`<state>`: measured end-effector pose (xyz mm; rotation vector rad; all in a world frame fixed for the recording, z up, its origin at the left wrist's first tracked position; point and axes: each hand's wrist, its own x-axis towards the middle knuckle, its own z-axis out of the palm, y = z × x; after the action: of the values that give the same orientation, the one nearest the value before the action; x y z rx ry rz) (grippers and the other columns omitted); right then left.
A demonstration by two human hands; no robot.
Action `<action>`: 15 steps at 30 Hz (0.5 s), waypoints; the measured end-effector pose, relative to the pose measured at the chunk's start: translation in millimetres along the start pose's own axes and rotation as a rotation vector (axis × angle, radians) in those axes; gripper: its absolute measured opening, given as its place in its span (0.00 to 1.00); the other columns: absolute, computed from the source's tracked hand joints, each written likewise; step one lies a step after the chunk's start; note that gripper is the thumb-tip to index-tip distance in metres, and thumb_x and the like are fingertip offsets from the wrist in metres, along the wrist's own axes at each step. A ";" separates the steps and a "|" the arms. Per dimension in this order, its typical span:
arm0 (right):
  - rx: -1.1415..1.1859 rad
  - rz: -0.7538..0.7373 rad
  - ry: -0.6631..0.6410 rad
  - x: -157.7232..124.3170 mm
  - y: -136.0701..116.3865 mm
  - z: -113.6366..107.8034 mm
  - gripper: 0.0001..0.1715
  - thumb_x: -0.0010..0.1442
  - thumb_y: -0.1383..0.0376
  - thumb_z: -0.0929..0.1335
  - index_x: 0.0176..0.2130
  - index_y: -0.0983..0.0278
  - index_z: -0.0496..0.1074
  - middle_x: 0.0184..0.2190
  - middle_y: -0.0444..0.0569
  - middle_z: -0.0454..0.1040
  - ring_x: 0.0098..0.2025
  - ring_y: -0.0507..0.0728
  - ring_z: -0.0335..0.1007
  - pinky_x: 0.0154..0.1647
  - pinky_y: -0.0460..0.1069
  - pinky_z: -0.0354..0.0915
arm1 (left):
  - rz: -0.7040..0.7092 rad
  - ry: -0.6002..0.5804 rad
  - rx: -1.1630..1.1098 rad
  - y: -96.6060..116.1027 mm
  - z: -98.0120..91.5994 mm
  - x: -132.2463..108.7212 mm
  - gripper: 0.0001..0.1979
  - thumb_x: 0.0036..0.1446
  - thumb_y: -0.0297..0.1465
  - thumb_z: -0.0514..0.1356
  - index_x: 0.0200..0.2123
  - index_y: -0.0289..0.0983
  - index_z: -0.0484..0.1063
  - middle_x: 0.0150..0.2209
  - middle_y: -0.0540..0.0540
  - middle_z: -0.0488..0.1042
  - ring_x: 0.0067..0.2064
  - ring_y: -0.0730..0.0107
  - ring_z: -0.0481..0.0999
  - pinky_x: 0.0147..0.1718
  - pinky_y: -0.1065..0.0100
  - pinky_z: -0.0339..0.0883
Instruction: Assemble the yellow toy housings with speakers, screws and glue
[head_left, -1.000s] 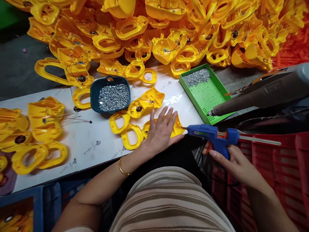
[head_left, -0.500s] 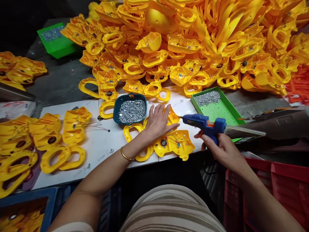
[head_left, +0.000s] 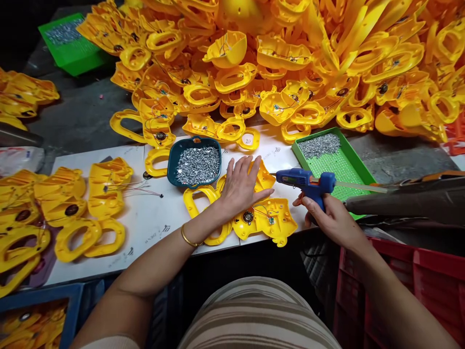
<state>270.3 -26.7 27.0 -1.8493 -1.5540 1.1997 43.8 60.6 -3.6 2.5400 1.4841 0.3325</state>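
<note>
My right hand (head_left: 330,218) grips a blue hot glue gun (head_left: 301,180) with a glue stick poking out of its back end. The gun's nozzle points left at a yellow plastic shell half (head_left: 267,180). My left hand (head_left: 241,186) lies over that shell with its fingers spread, hiding part of it. Closer to me lies another yellow shell half (head_left: 285,220), holding a round speaker (head_left: 248,216), thin wires and a small circuit board (head_left: 271,220). A dark teal basin (head_left: 174,177) of small metal screws (head_left: 198,165) stands left of my fingers.
A big heap of yellow shells (head_left: 232,75) fills the back. One green tray (head_left: 358,167) with screws sits at right, another green tray (head_left: 78,60) far left. More yellow shells (head_left: 109,186) lie on the left. Red crates (head_left: 436,281) and a blue crate (head_left: 74,300) stand below the table edge.
The camera view has shifted slightly. The glue gun has turned a little, its back end and glue stick now less tilted. My left hand stays spread over the shell.
</note>
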 end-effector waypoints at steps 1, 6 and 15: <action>0.002 -0.001 -0.002 0.4 0.1 0.3 0.32 0.63 0.43 0.60 0.44 0.67 0.72 0.34 0.52 0.77 0.27 0.56 0.71 0.29 0.50 0.65 | 0.001 0.000 -0.001 0.2 -0.2 -0.2 0.43 0.54 0.52 0.61 0.64 0.33 0.53 0.63 0.30 0.59 0.64 0.45 0.57 0.65 0.44 0.42; -0.019 -0.008 -0.015 2.6 1.3 0.8 0.31 0.63 0.43 0.60 0.43 0.66 0.73 0.37 0.54 0.77 0.29 0.56 0.71 0.31 0.50 0.65 | 0.014 0.017 -0.014 -0.5 0.3 -0.9 0.43 0.54 0.51 0.61 0.64 0.32 0.53 0.63 0.30 0.59 0.64 0.44 0.57 0.65 0.44 0.41; -0.047 -0.024 -0.022 6.7 5.5 -1.9 0.31 0.62 0.42 0.60 0.38 0.66 0.71 0.34 0.54 0.76 0.25 0.54 0.69 0.27 0.49 0.64 | 0.027 0.002 -0.030 -1.5 1.1 -0.7 0.42 0.55 0.50 0.61 0.64 0.33 0.51 0.64 0.29 0.58 0.65 0.44 0.56 0.65 0.43 0.41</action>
<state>274.9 -21.5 21.5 -1.8478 -1.6252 1.1866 42.5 60.7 -5.1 2.5385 1.4359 0.3587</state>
